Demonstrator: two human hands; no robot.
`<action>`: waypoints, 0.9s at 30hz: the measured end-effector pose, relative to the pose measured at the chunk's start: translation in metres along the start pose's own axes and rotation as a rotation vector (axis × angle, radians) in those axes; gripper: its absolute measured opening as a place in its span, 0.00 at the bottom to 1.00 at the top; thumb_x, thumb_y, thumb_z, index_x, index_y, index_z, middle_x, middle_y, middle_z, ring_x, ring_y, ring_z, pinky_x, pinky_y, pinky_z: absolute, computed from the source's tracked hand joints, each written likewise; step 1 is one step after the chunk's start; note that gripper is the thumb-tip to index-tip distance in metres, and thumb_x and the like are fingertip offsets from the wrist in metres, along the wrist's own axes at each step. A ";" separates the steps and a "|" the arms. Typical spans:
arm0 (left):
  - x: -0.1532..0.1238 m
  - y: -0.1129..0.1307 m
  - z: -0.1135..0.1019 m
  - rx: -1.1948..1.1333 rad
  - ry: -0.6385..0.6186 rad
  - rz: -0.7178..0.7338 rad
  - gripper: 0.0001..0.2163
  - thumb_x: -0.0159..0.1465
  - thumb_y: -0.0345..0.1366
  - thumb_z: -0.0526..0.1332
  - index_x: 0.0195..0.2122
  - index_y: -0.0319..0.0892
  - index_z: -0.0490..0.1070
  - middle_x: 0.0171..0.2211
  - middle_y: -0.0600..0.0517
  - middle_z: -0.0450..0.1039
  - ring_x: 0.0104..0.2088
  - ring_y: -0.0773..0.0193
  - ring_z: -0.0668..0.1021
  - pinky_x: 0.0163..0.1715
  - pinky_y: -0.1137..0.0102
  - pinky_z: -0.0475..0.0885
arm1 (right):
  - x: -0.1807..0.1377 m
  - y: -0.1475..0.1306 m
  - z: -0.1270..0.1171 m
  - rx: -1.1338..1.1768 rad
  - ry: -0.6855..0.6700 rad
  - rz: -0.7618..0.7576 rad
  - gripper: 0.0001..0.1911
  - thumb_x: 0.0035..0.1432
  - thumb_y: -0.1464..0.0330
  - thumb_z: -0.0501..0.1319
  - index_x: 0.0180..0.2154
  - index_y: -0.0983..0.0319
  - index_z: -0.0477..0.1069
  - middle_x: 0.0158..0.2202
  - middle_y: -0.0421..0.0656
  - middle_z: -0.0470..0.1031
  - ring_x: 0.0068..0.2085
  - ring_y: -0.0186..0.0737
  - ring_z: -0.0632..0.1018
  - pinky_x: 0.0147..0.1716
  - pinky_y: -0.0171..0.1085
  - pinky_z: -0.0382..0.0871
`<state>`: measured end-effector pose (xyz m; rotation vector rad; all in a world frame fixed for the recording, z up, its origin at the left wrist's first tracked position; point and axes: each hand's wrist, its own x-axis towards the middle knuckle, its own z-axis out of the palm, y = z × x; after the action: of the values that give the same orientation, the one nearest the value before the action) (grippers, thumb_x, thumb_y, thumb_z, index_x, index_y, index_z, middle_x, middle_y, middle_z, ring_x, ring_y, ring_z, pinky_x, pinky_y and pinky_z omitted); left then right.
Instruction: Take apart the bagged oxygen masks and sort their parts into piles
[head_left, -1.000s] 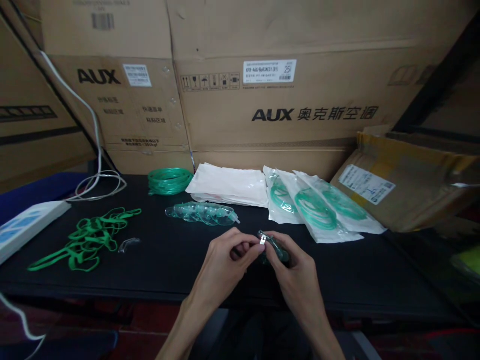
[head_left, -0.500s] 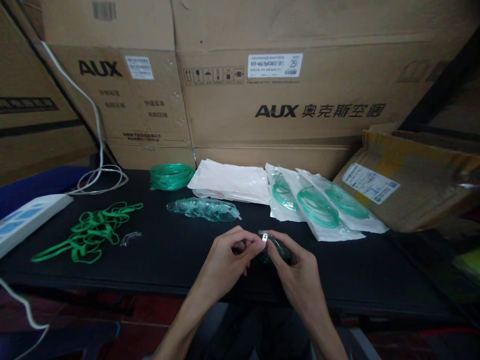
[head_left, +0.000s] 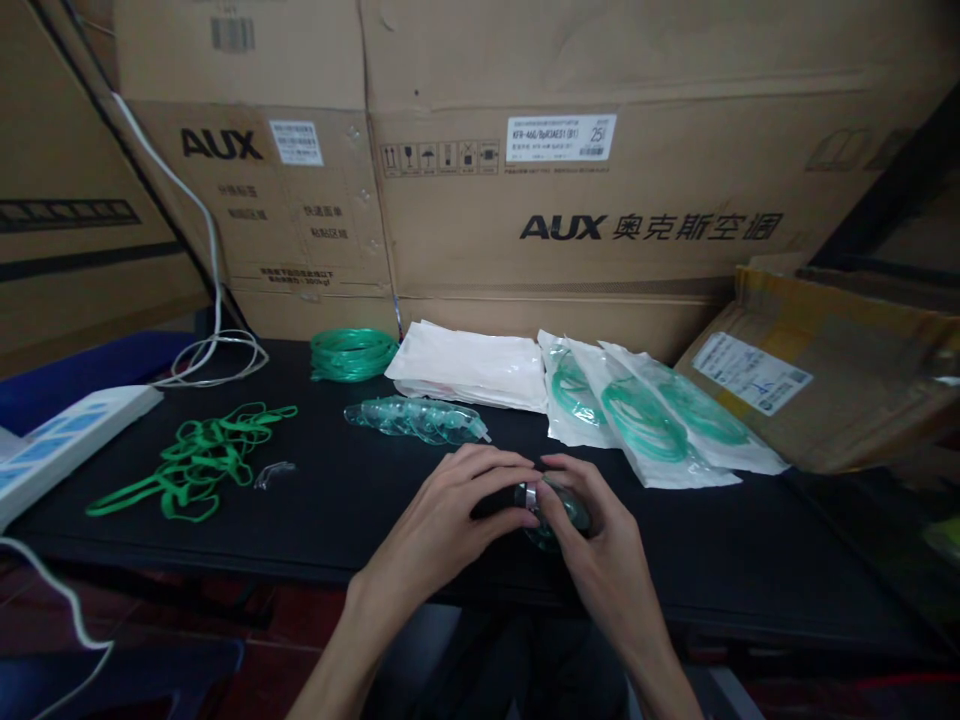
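Observation:
Above the table's front part, my right hand [head_left: 604, 535] is closed around a clear green oxygen mask [head_left: 576, 512]. A small shiny metal nose strip [head_left: 530, 495] shows on the mask. My left hand [head_left: 461, 505] curves in from the left, its fingertips and thumb closed on the mask's edge at the strip. Much of the mask is hidden by my fingers. Behind my hands lies a row of nested clear green masks [head_left: 420, 418]. To the left are a tangle of green elastic straps [head_left: 206, 455] and a small clear piece [head_left: 274, 474].
A coil of green tubing [head_left: 352, 355], a stack of white pouches [head_left: 465, 362] and several clear-fronted pouches of tubing [head_left: 643, 415] line the back. A cardboard box [head_left: 832, 370] stands right, a white power strip [head_left: 75, 440] left. Large cartons [head_left: 450, 240] form the back wall.
My left hand has gone from a fingertip pinch beside the metal strip to a wider arch with fingers over the mask. The view has shifted slightly, moving the scene a little right.

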<state>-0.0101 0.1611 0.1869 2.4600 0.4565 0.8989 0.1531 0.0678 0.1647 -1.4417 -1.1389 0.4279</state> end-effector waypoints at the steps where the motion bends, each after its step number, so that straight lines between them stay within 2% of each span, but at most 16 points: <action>1: 0.000 0.000 -0.002 0.017 -0.010 -0.004 0.17 0.66 0.38 0.69 0.56 0.50 0.75 0.55 0.52 0.78 0.56 0.58 0.76 0.58 0.62 0.70 | 0.000 -0.001 0.000 0.009 0.006 0.009 0.14 0.65 0.58 0.64 0.47 0.58 0.73 0.38 0.44 0.83 0.42 0.44 0.83 0.40 0.37 0.75; 3: -0.001 0.001 -0.005 0.029 -0.023 -0.015 0.19 0.64 0.39 0.71 0.56 0.50 0.75 0.54 0.51 0.79 0.56 0.57 0.77 0.58 0.61 0.70 | 0.000 -0.003 -0.001 0.007 -0.015 0.008 0.12 0.65 0.57 0.64 0.42 0.58 0.71 0.34 0.42 0.82 0.37 0.42 0.82 0.36 0.35 0.74; 5: -0.001 0.001 -0.008 0.021 -0.018 -0.020 0.18 0.65 0.38 0.70 0.55 0.50 0.75 0.53 0.51 0.80 0.55 0.58 0.78 0.58 0.61 0.69 | 0.000 -0.005 -0.005 -0.011 -0.071 -0.014 0.11 0.66 0.57 0.63 0.40 0.58 0.72 0.34 0.42 0.81 0.37 0.41 0.82 0.36 0.34 0.74; 8: -0.001 -0.001 -0.011 -0.005 0.005 -0.026 0.17 0.64 0.36 0.71 0.55 0.49 0.76 0.53 0.51 0.81 0.54 0.58 0.79 0.58 0.61 0.69 | -0.001 -0.004 -0.011 -0.026 -0.187 -0.071 0.11 0.66 0.60 0.64 0.47 0.57 0.74 0.43 0.43 0.81 0.45 0.43 0.82 0.46 0.36 0.74; 10: -0.002 -0.003 -0.014 -0.033 0.010 -0.023 0.18 0.64 0.34 0.71 0.55 0.48 0.76 0.53 0.51 0.81 0.54 0.58 0.78 0.58 0.62 0.69 | -0.001 0.000 -0.015 -0.023 -0.249 -0.117 0.15 0.63 0.64 0.66 0.52 0.56 0.73 0.50 0.43 0.79 0.52 0.44 0.80 0.53 0.38 0.72; 13: -0.003 -0.005 -0.017 -0.074 -0.007 -0.016 0.18 0.63 0.33 0.71 0.54 0.48 0.77 0.52 0.52 0.82 0.54 0.58 0.79 0.57 0.62 0.70 | 0.000 0.004 -0.018 -0.016 -0.297 -0.131 0.18 0.62 0.68 0.66 0.54 0.54 0.72 0.54 0.42 0.79 0.56 0.43 0.79 0.57 0.39 0.71; 18: -0.003 -0.004 -0.018 -0.078 -0.018 -0.042 0.17 0.64 0.33 0.71 0.54 0.50 0.78 0.48 0.52 0.83 0.51 0.58 0.79 0.54 0.62 0.72 | -0.001 0.004 -0.017 -0.025 -0.306 -0.110 0.16 0.64 0.68 0.65 0.53 0.54 0.73 0.51 0.41 0.81 0.52 0.41 0.81 0.54 0.37 0.72; 22: -0.004 -0.004 -0.017 -0.055 -0.007 -0.030 0.17 0.64 0.33 0.71 0.54 0.51 0.78 0.47 0.52 0.83 0.50 0.58 0.80 0.53 0.62 0.72 | -0.005 0.004 -0.017 -0.002 -0.279 -0.082 0.18 0.64 0.67 0.64 0.55 0.55 0.68 0.47 0.42 0.82 0.48 0.41 0.82 0.47 0.35 0.74; 27: -0.003 -0.003 -0.015 -0.080 0.006 0.009 0.15 0.65 0.35 0.70 0.54 0.50 0.78 0.51 0.50 0.82 0.52 0.56 0.80 0.56 0.60 0.71 | -0.006 0.003 -0.017 -0.029 -0.270 -0.057 0.12 0.66 0.62 0.63 0.50 0.56 0.69 0.37 0.40 0.80 0.34 0.38 0.79 0.36 0.35 0.73</action>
<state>-0.0230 0.1669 0.1943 2.3894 0.4039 0.9107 0.1647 0.0540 0.1635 -1.4020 -1.4032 0.5802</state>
